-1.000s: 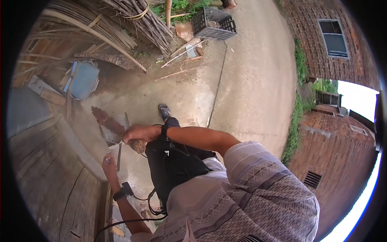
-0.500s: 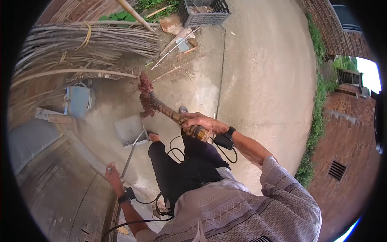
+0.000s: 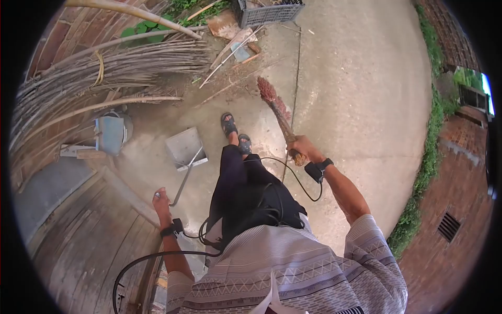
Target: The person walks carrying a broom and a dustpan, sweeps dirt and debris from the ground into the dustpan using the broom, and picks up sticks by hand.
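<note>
My right hand (image 3: 305, 148) is closed round the lower end of a short hand broom (image 3: 282, 123), whose reddish brush end points up and away over the concrete. My left hand (image 3: 162, 205) is closed round the handle of a long-handled metal dustpan (image 3: 184, 145). A grey tip of the handle shows at the fist, and its rod (image 3: 184, 180) bends down to the pan. The pan rests on the ground, left of my sandalled feet (image 3: 228, 124). The broom is well to the right of the pan, apart from it.
Bundled sticks (image 3: 130, 63) lie at the upper left. Below them stands a bluish container (image 3: 110, 135) beside wooden boards (image 3: 83, 225). A black crate (image 3: 269, 13) and scraps (image 3: 243, 51) are ahead. A brick wall (image 3: 455, 172) runs along the right. A black cable (image 3: 300, 191) hangs near my legs.
My right hand has swung the broom rightward, away from the dustpan side. The dustpan and my left hand appear slightly further right in view. Both feet now show plainly.
</note>
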`<action>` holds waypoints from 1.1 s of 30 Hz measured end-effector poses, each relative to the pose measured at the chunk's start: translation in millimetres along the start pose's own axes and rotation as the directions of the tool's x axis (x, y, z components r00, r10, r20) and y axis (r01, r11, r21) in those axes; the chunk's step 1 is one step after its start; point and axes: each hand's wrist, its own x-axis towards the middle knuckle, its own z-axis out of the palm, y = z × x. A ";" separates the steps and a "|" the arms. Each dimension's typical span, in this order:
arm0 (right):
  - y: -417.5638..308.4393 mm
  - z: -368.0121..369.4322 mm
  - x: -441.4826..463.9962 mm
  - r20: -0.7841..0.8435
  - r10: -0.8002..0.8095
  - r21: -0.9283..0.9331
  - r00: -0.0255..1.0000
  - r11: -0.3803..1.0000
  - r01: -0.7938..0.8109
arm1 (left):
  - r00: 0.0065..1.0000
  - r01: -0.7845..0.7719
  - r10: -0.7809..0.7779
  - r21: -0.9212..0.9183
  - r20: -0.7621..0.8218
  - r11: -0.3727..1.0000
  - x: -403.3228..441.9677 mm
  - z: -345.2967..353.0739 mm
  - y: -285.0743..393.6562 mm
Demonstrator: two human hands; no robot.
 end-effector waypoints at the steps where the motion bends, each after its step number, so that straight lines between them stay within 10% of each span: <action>1: -1.3 -7.5 0.2 -0.050 -0.051 -0.111 0.997 0.993 0.045 | 1.000 0.003 -0.003 0.002 0.002 1.000 4.1 1.1 4.8; 14: -124.0 -35.8 131.8 -0.010 0.121 -0.207 0.993 0.971 -0.121 | 0.989 0.150 -0.149 0.084 -0.018 0.985 2.0 68.6 42.2; 15: -124.4 -48.9 148.7 0.228 -0.215 -0.241 0.950 0.933 0.269 | 0.987 0.161 -0.159 0.079 -0.034 0.984 -6.8 71.3 43.3; 17: -152.3 -68.4 191.0 0.470 -0.786 -0.348 0.400 0.251 0.903 | 0.979 0.198 -0.195 0.059 -0.054 0.978 -25.5 80.9 47.4; 19: -182.4 -86.1 214.5 0.402 -0.489 -0.375 0.774 0.683 0.627 | 0.972 0.222 -0.214 0.089 -0.091 0.971 -45.9 98.4 54.3; 20: -190.2 -97.2 237.3 0.349 -0.233 -0.033 0.908 0.965 0.260 | 0.968 0.229 -0.216 0.095 -0.125 0.969 -54.1 105.2 51.4; 24: -281.1 -108.6 220.5 0.103 -0.122 -0.022 0.987 0.992 0.125 | 0.962 0.222 -0.208 0.063 -0.178 0.973 -70.7 136.9 47.3; 28: -270.3 -126.7 220.7 -0.041 -0.362 -0.219 0.931 0.913 0.345 | 0.949 0.213 -0.199 0.031 -0.246 0.977 -93.3 153.7 39.4; 33: -235.5 -164.4 164.1 0.077 -0.280 -0.317 0.957 0.903 0.290 | 0.934 0.233 -0.235 -0.040 -0.271 0.972 -116.3 169.0 25.5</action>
